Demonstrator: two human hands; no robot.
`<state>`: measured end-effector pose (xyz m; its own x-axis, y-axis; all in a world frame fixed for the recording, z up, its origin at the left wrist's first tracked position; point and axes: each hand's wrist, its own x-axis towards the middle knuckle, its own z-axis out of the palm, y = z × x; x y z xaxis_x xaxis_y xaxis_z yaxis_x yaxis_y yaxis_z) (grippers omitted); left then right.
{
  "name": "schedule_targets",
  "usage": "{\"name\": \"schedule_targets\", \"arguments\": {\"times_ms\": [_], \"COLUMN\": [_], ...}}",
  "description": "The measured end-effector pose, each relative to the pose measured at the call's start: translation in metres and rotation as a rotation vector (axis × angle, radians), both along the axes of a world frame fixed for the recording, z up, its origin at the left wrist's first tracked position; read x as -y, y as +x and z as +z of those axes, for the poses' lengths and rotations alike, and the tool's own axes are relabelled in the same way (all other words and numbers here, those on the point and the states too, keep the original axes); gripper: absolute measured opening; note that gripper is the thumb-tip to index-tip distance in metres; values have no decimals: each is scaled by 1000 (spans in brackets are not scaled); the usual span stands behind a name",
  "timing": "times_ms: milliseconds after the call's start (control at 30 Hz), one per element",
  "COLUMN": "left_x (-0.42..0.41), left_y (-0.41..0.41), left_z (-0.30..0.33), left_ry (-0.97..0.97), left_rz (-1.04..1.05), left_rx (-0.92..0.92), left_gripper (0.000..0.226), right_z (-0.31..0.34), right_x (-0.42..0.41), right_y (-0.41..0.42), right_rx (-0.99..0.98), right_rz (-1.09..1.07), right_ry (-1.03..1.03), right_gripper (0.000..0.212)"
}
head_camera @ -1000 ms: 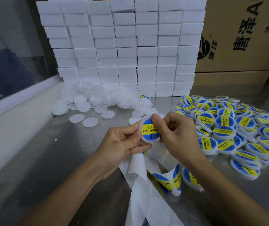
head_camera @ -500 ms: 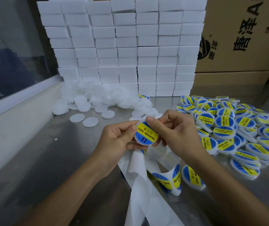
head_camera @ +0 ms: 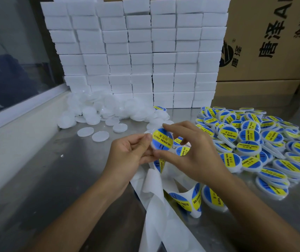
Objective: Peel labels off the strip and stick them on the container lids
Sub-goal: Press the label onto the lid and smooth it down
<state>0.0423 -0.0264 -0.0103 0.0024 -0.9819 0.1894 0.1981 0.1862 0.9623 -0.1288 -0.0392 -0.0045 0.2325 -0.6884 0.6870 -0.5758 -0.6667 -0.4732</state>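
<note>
Lid (head_camera: 162,141) with its blue and yellow label already on sits between my two hands, above the loose strip (head_camera: 156,190) on the counter (head_camera: 45,188). My left hand (head_camera: 127,157) has a pinching grip on the lid's left edge, thumb and fingers curled onto it. My right hand (head_camera: 191,153) has a wider grip, thumb at the lid's lower rim and a fingertip near its top, the other fingers arched.

Judging by the piles, much is done: right of the lid lies a big heap of labelled lids (head_camera: 265,148). Behind and left of it waits a heap of plain lids (head_camera: 105,110), so plenty remains. The strip below the lid carries more labels (head_camera: 187,200), with bare backing trailing toward me.

Half a second ago the lid faced me with my right thumb pressing across the label; now it has turned so the yellow band runs diagonally, and my right fingers have spread off its face to the rim.
</note>
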Motion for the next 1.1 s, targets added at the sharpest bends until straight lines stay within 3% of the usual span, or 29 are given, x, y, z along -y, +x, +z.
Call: {"name": "schedule_targets", "arguments": {"times_ms": [133,267,367,467,567,733,800,933,1100], "left_x": [2,5,6,7,7,4,3,3,5], "left_y": [2,4,3,6,7,11,13,12,11], "left_z": [-6,-19,-22,-21,-19,-10,-8,-7,-6], "left_ry": [-126,-177,-127,17,43,113,123,63,0], "left_rz": [84,183,280,228,223,168,76,56,76], "left_rx": [308,707,834,691,502,215,182,199,82], "left_gripper": [20,33,43,35,23,25,39,51,44], "right_z": [-1,-11,-23,-31,-31,-27,-22,-8,-6], "right_x": [14,37,47,49,49,45,41,25,2], "right_y": [-25,-66,-89,-101,-100,-86,-77,-40,1], "right_rx": [62,71,41,-5,-75,-95,-46,50,-106], "right_rz": [-210,-550,-762,-873,-914,-873,-750,-386,-27], "right_ry": [-16,17,68,195,327,273,210,30,-106], "right_gripper": [40,38,35,29,21,26,31,19,11]}}
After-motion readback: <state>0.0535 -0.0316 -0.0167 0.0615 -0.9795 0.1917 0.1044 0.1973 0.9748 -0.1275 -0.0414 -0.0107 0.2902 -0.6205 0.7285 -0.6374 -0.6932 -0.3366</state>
